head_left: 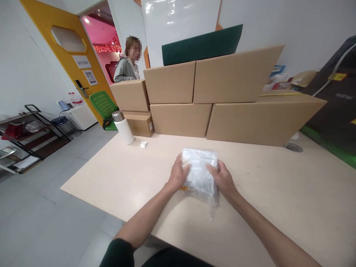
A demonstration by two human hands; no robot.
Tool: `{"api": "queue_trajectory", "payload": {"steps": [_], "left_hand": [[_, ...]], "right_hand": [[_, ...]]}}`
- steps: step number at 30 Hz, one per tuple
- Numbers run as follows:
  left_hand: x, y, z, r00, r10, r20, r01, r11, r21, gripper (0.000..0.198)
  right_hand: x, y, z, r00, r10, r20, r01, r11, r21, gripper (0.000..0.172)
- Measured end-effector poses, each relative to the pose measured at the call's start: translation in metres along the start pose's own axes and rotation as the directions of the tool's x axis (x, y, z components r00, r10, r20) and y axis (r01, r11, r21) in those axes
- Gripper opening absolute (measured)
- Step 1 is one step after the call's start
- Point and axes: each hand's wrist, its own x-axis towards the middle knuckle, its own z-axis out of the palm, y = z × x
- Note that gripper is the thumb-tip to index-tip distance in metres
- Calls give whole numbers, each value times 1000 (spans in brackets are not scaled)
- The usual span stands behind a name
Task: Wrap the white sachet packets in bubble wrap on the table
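Note:
A flat package in clear plastic wrap (199, 172) is between my two hands, over the middle of the pale table (111, 178). My left hand (178, 173) grips its left edge, with the thumb on top. On the opposite edge, my right hand (222, 177) holds on, its thumb also resting on the wrap. Loose plastic hangs from the near end of the package, and a small orange patch shows at its lower left corner. The undersides of the package and most of my fingers are hidden.
Stacked cardboard boxes (180, 120) line the table's back, a dark green box (203, 46) on top. A white bottle (124, 129) and crumpled tissue (143, 144) stand at the back left. Beyond are a green chair (102, 105) and a person (126, 68) near the open yellow door.

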Motion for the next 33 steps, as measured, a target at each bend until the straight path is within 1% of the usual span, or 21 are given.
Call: {"api": "queue_trajectory", "payload": {"steps": [2, 4, 5, 6, 8, 9, 11, 13, 16, 19, 21, 22, 24, 26, 27, 28, 30, 33], "left_hand": [[1, 2, 1, 997, 70, -41, -56, 959, 279, 73], [2, 2, 2, 993, 115, -35, -88, 894, 440, 69], [3, 1, 3, 989, 144, -15, -119, 863, 491, 65], [4, 0, 4, 984, 180, 15, -161, 835, 527, 60], [6, -4, 5, 964, 248, 97, -259, 784, 564, 50], [7, -6, 5, 951, 274, 141, -304, 764, 569, 47], [8, -10, 5, 932, 297, 209, -363, 737, 571, 45], [8, -13, 5, 926, 291, 241, -378, 730, 570, 44], [8, -16, 4, 927, 281, 250, -375, 736, 564, 45], [9, -17, 5, 923, 305, 236, -386, 729, 565, 44], [8, -17, 6, 913, 355, 200, -402, 708, 581, 43], [8, -17, 7, 901, 392, 184, -421, 693, 586, 42], [7, -16, 9, 862, 477, 170, -480, 662, 576, 39], [6, -14, 11, 821, 538, 193, -546, 638, 543, 36], [6, -13, 11, 809, 548, 212, -566, 630, 532, 37], [5, -12, 12, 808, 542, 232, -572, 626, 530, 39], [3, -8, 12, 825, 489, 284, -558, 622, 550, 44], [1, -2, 11, 860, 370, 351, -510, 621, 595, 50]], "right_hand": [[1, 5, 0, 996, -57, -65, 48, 990, -133, 75], [2, 9, 1, 978, -173, -119, 136, 953, -271, 83], [3, 10, 2, 961, -248, -124, 195, 921, -337, 82], [3, 12, 2, 939, -327, -106, 262, 881, -393, 78], [5, 15, 3, 885, -465, -16, 406, 789, -460, 62], [7, 18, 3, 858, -513, 37, 467, 748, -471, 55], [9, 23, 2, 814, -566, 129, 551, 685, -477, 48], [11, 28, 1, 800, -573, 176, 575, 651, -495, 47], [13, 31, 0, 799, -567, 198, 575, 626, -526, 48], [11, 29, -1, 789, -579, 207, 583, 597, -552, 48], [10, 26, -2, 779, -589, 214, 587, 567, -577, 47], [10, 25, -2, 771, -598, 220, 593, 548, -589, 46], [9, 24, -3, 742, -623, 248, 623, 504, -598, 44], [10, 23, -3, 699, -649, 299, 673, 458, -581, 44], [10, 23, -4, 679, -657, 327, 697, 437, -568, 46], [10, 23, -5, 662, -662, 352, 717, 421, -555, 47], [10, 22, -7, 647, -656, 390, 736, 403, -543, 49], [9, 21, -9, 666, -612, 428, 729, 411, -547, 51]]}}
